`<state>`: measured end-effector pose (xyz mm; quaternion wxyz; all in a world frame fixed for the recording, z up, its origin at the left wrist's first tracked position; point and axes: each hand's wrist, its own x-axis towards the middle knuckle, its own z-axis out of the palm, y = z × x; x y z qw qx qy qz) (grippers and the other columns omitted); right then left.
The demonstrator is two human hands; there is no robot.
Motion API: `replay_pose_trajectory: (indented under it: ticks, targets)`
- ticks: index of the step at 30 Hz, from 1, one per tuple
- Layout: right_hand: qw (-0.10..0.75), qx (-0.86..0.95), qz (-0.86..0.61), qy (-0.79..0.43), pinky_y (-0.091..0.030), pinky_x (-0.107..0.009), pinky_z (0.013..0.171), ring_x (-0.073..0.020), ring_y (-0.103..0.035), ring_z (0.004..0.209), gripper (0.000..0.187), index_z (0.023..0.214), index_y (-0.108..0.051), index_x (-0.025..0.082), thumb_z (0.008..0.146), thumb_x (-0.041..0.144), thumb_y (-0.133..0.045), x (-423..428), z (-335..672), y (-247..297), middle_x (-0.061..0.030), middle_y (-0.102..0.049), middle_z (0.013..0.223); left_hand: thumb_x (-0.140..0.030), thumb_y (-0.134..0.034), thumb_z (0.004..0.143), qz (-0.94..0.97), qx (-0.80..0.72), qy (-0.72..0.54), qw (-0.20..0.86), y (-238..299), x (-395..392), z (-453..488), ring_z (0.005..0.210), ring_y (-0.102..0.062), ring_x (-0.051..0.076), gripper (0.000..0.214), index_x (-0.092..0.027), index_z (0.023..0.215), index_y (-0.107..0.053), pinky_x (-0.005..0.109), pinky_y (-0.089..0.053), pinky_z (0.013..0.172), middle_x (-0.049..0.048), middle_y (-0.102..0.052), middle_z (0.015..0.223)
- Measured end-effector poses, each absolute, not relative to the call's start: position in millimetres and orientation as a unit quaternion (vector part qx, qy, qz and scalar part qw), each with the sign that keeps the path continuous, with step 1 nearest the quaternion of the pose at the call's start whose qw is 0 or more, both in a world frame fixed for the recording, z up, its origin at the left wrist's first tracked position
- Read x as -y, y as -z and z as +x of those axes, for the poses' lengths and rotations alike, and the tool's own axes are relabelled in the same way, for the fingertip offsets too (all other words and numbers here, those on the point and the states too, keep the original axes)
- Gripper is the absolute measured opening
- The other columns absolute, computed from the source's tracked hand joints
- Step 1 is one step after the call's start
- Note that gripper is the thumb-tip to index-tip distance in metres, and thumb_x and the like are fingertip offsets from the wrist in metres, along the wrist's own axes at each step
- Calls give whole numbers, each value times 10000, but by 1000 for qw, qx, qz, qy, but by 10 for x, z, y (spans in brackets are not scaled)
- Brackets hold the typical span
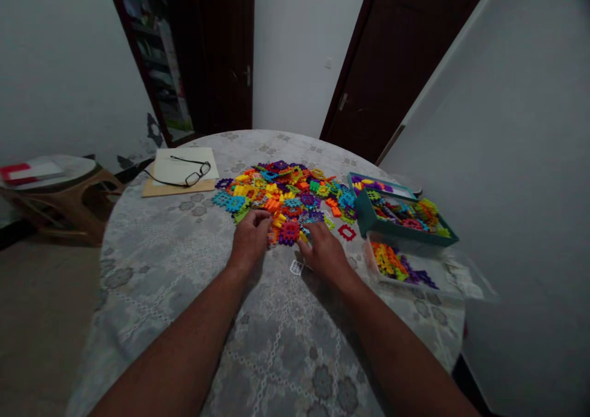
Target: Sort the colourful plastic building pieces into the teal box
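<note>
A heap of colourful plastic interlocking pieces (276,187) lies mid-table, with several gear-edged squares among them. At its near left edge is my left hand (249,239), fingers loosely curved and touching pieces, with no piece clearly gripped. My right hand (325,249) rests at the near right edge, thumb and fingers apart beside a small yellow piece (303,237). Between the hands sits a red square piece (290,230) over purple ones. A white grid piece (296,268) lies on the cloth just below. A red ring-like piece (346,232) is right of my right hand.
At right stand a teal box (391,229) and a clear plastic tub (369,257), both holding more pieces. Black-framed glasses (192,178) lie on papers (161,165) at left. A patterned cloth (184,282) covers the round table. A stool (74,183) stands to the left.
</note>
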<state>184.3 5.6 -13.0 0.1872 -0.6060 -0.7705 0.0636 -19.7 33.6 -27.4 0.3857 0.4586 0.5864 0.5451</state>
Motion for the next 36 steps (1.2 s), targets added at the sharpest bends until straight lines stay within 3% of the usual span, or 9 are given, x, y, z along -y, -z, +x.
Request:
replay_pose_trajectory:
  ticks: [4,9,15,18,25,31,36]
  targets:
    - [123,757,-640,-52,-522,-347,915,-275,-694,1132,385,1373,-670,200,1057,418,-645,25,1791,181,-133,-686,1311,-345,-673,852,480,-579,-529,393,287,-345,-198,658,-660,187,225,-209,1025,-720,308,-534,610,51,-742,886]
    - [99,750,-654,-27,-506,-332,835,-269,-702,1087,320,1307,-687,210,1058,397,-615,-32,1750,233,-117,-696,1283,-313,-647,902,560,-582,-482,340,280,-309,-157,893,-727,245,171,-210,1006,-734,366,-575,794,99,-787,1032]
    - [106,751,-651,-28,-462,-313,823,-250,-695,1043,258,1241,-695,183,1061,286,-541,-55,1802,257,-127,-727,1214,-217,-646,928,685,-567,-396,229,363,-244,-105,1129,-719,301,364,-187,1282,-727,443,-543,1030,150,-775,1241]
    - [125,750,-648,-33,-420,-305,805,-234,-691,993,255,1135,-708,169,1102,284,-482,-87,1891,276,-122,-759,1104,-162,-657,915,754,-536,-336,178,373,-198,-86,1233,-672,314,410,-208,1312,-745,451,-504,1105,145,-750,1278]
    - [178,744,-642,-50,-349,-299,738,-208,-672,849,248,1035,-696,181,1102,250,-468,-147,1989,320,-87,-774,965,-277,-712,955,796,-534,-241,153,288,-147,-74,1138,-662,296,228,-223,1165,-781,418,-500,1018,125,-729,1174]
    - [245,783,-564,-100,-421,-302,807,-222,-681,902,217,1057,-709,182,1096,287,-523,-142,1998,402,-89,-764,995,-373,-783,900,802,-551,-190,133,241,-76,-9,1157,-650,319,295,-233,1153,-727,393,-511,908,131,-706,1227]
    - [301,814,-474,-151,-492,-318,919,-220,-696,987,195,1142,-735,203,1073,257,-561,-139,1955,430,-82,-772,1080,-369,-690,964,784,-587,-168,108,257,-65,74,1129,-665,329,262,-216,1177,-675,395,-502,875,151,-700,1205]
